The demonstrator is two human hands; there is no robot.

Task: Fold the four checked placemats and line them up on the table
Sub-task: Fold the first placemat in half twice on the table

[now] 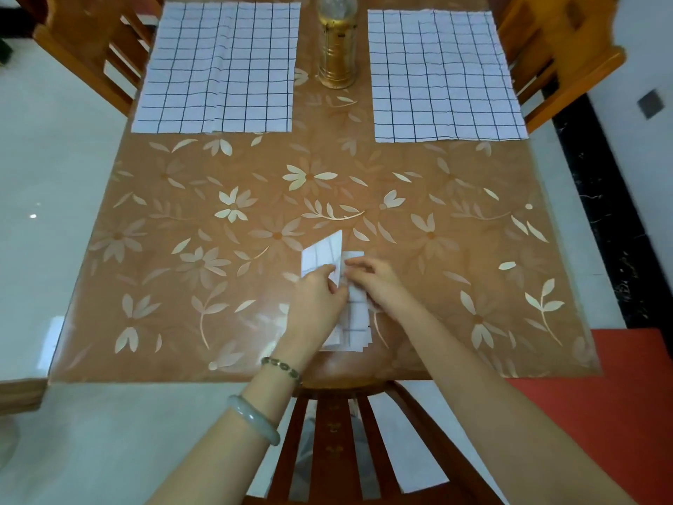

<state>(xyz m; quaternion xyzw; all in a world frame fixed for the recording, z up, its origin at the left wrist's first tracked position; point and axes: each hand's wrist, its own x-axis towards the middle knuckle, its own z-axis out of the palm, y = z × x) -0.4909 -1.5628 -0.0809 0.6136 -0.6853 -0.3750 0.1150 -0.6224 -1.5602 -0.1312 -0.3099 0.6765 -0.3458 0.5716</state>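
Observation:
Two white placemats with dark checks lie flat at the far end of the table, one at the left (218, 67) and one at the right (444, 78). Near the table's front edge a placemat (355, 315) is folded into a narrow strip, with a flap (322, 255) standing up at its far end. My left hand (317, 300) rests on the strip's left side and pinches the flap. My right hand (375, 282) presses on the strip's right side, fingertips touching the fold. The hands hide much of the strip. A fourth placemat is not visible.
A gold and clear bottle-like object (337, 45) stands between the two flat placemats. The table (182, 231) has a brown floral cover. Wooden chairs stand at the far left (94, 49), far right (561, 56) and right below me (346, 431). A red surface (619, 377) lies at the right.

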